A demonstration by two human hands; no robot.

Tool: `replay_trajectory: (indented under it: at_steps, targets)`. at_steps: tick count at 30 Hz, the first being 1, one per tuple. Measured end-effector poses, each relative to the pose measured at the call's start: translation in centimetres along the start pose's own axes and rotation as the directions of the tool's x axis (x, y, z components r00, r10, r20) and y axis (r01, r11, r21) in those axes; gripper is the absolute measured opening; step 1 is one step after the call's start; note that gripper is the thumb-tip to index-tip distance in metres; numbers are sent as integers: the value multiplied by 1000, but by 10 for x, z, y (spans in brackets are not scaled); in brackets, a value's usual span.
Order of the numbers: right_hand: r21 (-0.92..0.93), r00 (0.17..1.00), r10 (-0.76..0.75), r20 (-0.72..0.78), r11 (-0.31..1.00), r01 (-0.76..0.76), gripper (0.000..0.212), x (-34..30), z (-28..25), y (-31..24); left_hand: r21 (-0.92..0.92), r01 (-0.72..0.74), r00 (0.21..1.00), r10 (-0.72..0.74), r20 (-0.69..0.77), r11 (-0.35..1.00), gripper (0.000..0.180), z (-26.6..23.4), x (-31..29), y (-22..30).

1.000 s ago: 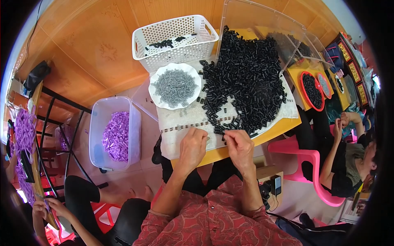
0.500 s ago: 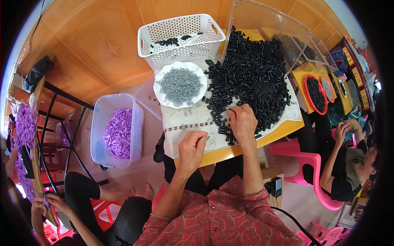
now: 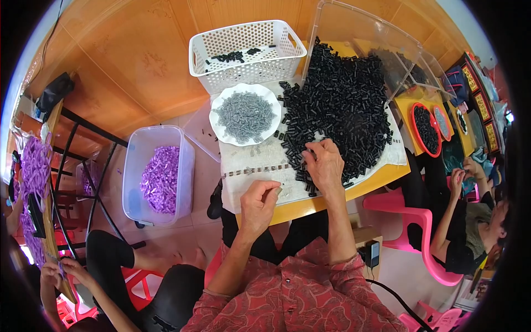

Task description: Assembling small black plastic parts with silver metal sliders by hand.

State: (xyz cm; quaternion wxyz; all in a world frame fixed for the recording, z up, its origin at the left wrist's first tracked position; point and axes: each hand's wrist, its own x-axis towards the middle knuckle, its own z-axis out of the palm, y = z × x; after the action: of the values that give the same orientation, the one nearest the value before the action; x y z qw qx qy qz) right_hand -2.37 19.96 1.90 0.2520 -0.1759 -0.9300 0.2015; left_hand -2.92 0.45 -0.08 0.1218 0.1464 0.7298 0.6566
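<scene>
My left hand (image 3: 259,208) is closed in a pinch above the front edge of the white cloth (image 3: 235,193). Whatever its fingertips hold is too small to name. At the near-left edge of a large heap of small black tube-shaped pieces (image 3: 343,105), my right hand (image 3: 325,167) has thumb and forefinger curled close together. I cannot make out what lies between them. A row of small dark pieces (image 3: 254,170) runs across the cloth between the hands and a scalloped white plate (image 3: 215,130). That plate is heaped with small grey translucent pieces (image 3: 246,116).
A white perforated basket (image 3: 249,71) with a few black pieces stands behind the plate. On the floor at left sits a clear tub (image 3: 185,191) of purple pieces (image 3: 160,182). A clear plastic bin (image 3: 365,19) backs the heap. People sit on both sides, one near a pink chair (image 3: 409,213).
My right hand has shifted slightly left along the heap's edge, its fingertips curled. My left hand keeps nearly the same place and pinch. The whole view has shifted slightly.
</scene>
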Motion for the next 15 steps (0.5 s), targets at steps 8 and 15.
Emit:
replay_trajectory:
  at_steps: [8,15]
  targets:
    - [-2,997,11,78,1000,-11,13,1,3,2,-76,49,999,-48,9,996,11,-1,-3,6]
    - [333,997,29,68,942,-50,14,-22,-16,-14,-422,186,983,-165,86,887,14,-3,-3,0]
